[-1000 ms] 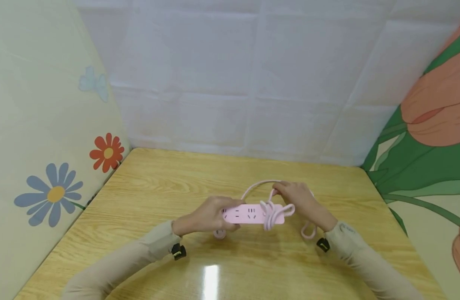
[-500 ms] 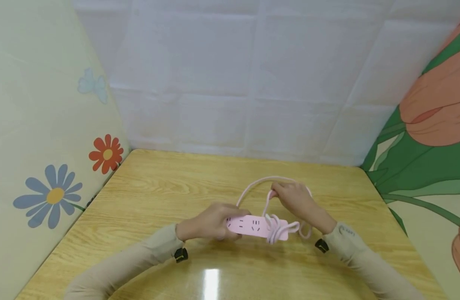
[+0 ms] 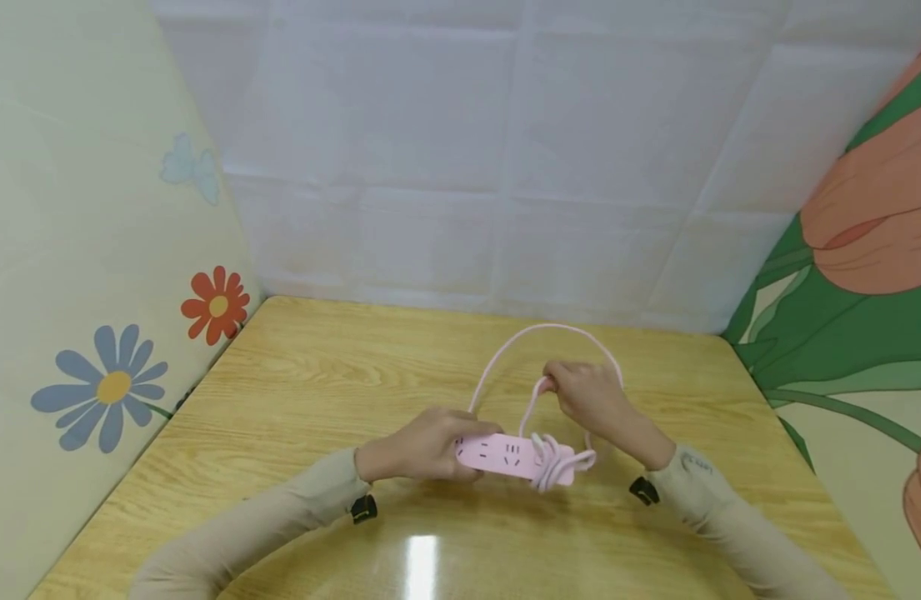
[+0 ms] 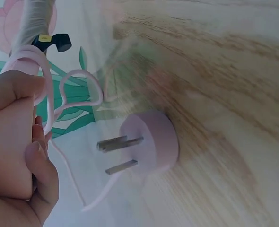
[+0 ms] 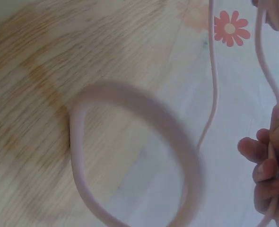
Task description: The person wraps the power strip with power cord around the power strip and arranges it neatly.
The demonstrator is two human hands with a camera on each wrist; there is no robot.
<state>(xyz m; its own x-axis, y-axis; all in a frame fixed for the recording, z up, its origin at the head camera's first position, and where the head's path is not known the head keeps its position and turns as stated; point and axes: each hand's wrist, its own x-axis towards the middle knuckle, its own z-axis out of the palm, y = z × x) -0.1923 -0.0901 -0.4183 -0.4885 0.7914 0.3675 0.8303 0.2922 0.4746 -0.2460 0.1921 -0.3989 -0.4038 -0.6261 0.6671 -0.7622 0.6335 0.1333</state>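
Several turns of slim pink cord (image 3: 553, 468) circle one end of the pink rectangular plastic power strip (image 3: 498, 456), raised above the wood-grain counter (image 3: 340, 367), its other end gripped by the left hand (image 3: 432, 444). The right hand (image 3: 591, 398) pinches the cord. Winding or unwinding seems in hand; next likely calls for guiding that length round or off the steadied strip.

Pink power strip (image 3: 496, 457), wood-grained table (image 3: 340, 358)
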